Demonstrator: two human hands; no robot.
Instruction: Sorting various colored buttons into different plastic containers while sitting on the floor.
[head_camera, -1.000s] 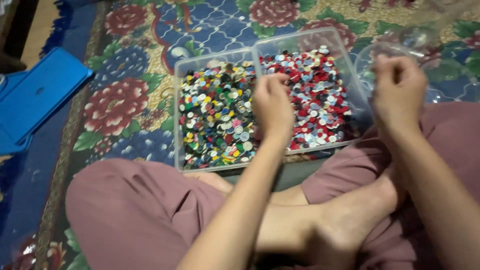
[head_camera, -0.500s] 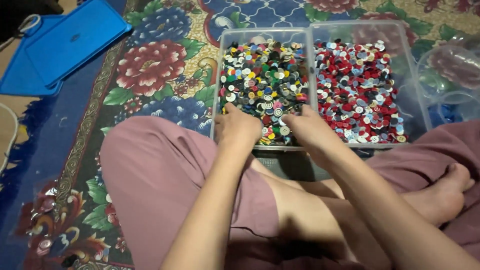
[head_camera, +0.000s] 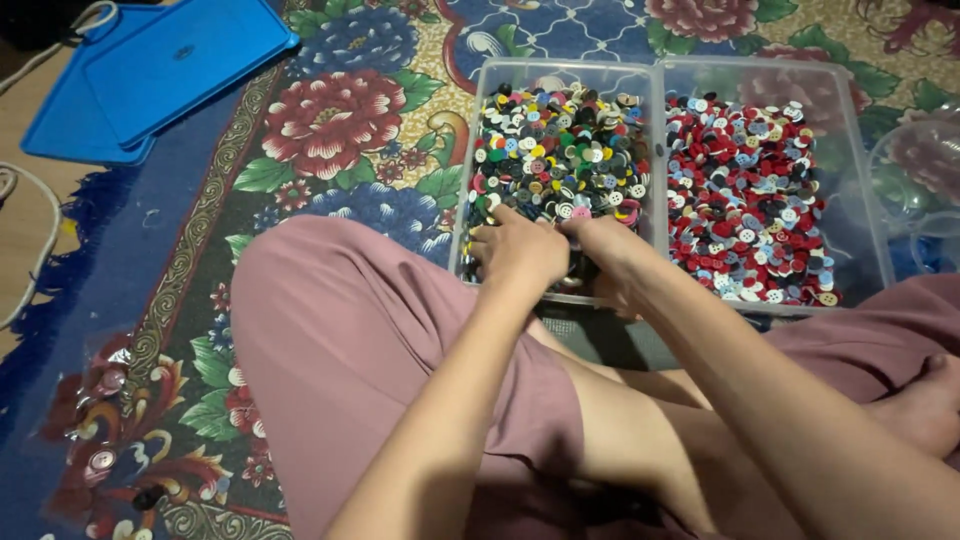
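Two clear plastic bins stand side by side on a floral carpet. The left bin (head_camera: 470, 150) holds many mixed-colour buttons (head_camera: 560, 150). The right bin (head_camera: 868, 200) holds mostly red, white and blue buttons (head_camera: 745, 200). My left hand (head_camera: 515, 250) rests at the near edge of the left bin, fingers curled among the buttons. My right hand (head_camera: 605, 245) lies beside it, fingers also down in the same bin. What either hand grips is hidden. My crossed legs in pink trousers (head_camera: 380, 350) fill the foreground.
Two blue plastic lids (head_camera: 150, 75) lie at the far left on the carpet edge. A cord (head_camera: 30, 200) runs along the bare floor at left. Clear plastic containers (head_camera: 915, 170) sit right of the bins. My bare foot (head_camera: 925, 405) is at the lower right.
My right hand came down from the right side into the left bin next to my left hand. The view has shifted left and closer to the bins.
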